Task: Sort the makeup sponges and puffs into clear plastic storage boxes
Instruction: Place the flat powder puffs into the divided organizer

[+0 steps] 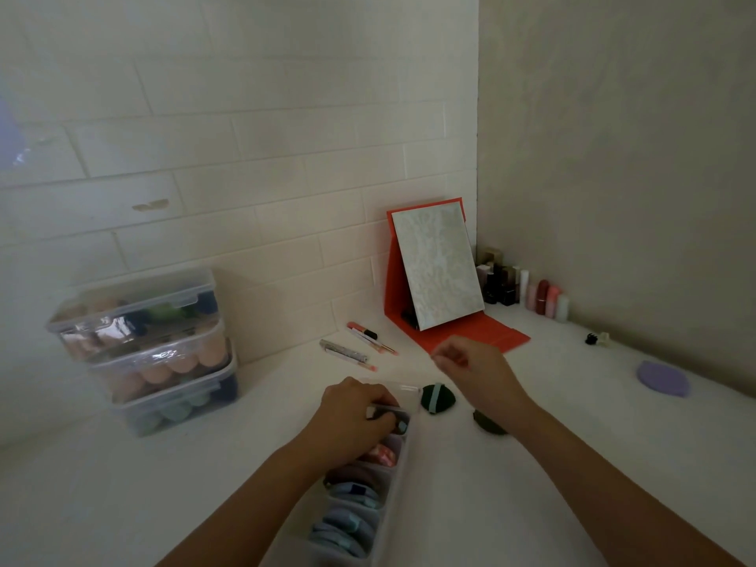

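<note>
A long clear box (393, 480) with several compartments lies on the white counter, holding blue, pink and mauve puffs (347, 525). My left hand (355, 415) reaches into its far end, fingers curled round a dark green puff with a teal strap. My right hand (470, 368) hovers above the counter beyond the box, fingers loosely curled, holding nothing that I can see. A dark green puff with a teal strap (437, 399) lies just right of the box's far end. Another dark green puff (489, 423) sits partly under my right forearm. A lilac puff (662, 379) lies far right.
Three stacked clear lidded boxes (151, 349) full of sponges stand at the left by the tiled wall. An orange folding mirror (439, 272) stands at the back, with lip pencils (364, 341) in front. Small bottles (527, 294) line the corner. A black clip (591, 338) lies right.
</note>
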Tool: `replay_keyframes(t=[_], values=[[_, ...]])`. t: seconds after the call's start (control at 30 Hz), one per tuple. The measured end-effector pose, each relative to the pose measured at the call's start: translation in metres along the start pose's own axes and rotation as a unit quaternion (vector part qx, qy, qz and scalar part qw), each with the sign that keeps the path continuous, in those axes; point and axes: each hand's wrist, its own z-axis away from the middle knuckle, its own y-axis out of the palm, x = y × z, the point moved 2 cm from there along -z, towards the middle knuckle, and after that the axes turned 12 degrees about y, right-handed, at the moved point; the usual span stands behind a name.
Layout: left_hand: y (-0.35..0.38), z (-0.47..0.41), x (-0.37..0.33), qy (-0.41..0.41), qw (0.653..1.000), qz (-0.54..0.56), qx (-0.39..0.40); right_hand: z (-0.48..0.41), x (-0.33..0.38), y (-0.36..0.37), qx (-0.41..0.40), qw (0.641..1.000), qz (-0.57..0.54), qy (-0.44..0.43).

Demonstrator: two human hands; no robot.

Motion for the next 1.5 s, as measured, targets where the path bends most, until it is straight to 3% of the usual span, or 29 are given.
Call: replay_keyframes(t=[0.1, 0.2, 0.4, 0.57, 0.87, 0.97, 1.03, 1.1, 1.23, 1.37, 1.5], values=[[0.0, 0.001, -0.001, 0.007, 1.0, 0.008, 0.003, -0.007, -0.027, 0.001, 0.011, 0.993, 0.107, 0.057], [-0.001, 0.001, -0.002, 0.006, 1.0, 0.008, 0.002, -0.007, -0.039, 0.008, 0.059, 0.989, 0.117, 0.073], [-0.003, 0.003, -0.007, 0.007, 0.999, -0.036, 0.003, -0.007, -0.035, 0.027, 0.133, 0.977, 0.168, 0.009], [-0.005, 0.003, -0.008, -0.008, 1.0, 0.0, -0.016, -0.009, -0.034, 0.035, 0.08, 0.984, 0.161, -0.001], [-0.003, 0.004, -0.003, -0.033, 0.996, 0.041, -0.074, -0.011, -0.035, 0.016, 0.036, 0.996, 0.034, 0.073], [-0.002, 0.004, -0.002, -0.034, 0.996, 0.039, -0.078, -0.007, -0.017, -0.001, 0.002, 0.994, -0.082, 0.072], [-0.002, 0.004, -0.002, -0.037, 0.996, 0.037, -0.074, -0.002, 0.001, -0.006, -0.027, 0.984, -0.17, 0.045], [-0.002, 0.003, -0.004, -0.035, 0.996, 0.029, -0.074, 0.007, 0.019, -0.002, -0.025, 0.982, -0.188, 0.008], [-0.005, 0.003, -0.007, -0.027, 0.996, 0.007, -0.088, 0.018, 0.035, 0.021, -0.013, 0.993, -0.08, -0.088], [-0.006, 0.001, -0.007, -0.015, 0.995, 0.002, -0.099, 0.017, 0.034, 0.033, 0.006, 0.982, 0.027, -0.185], [-0.005, 0.001, -0.006, -0.009, 0.995, -0.018, -0.096, 0.017, 0.033, 0.034, 0.037, 0.977, 0.066, -0.199]])
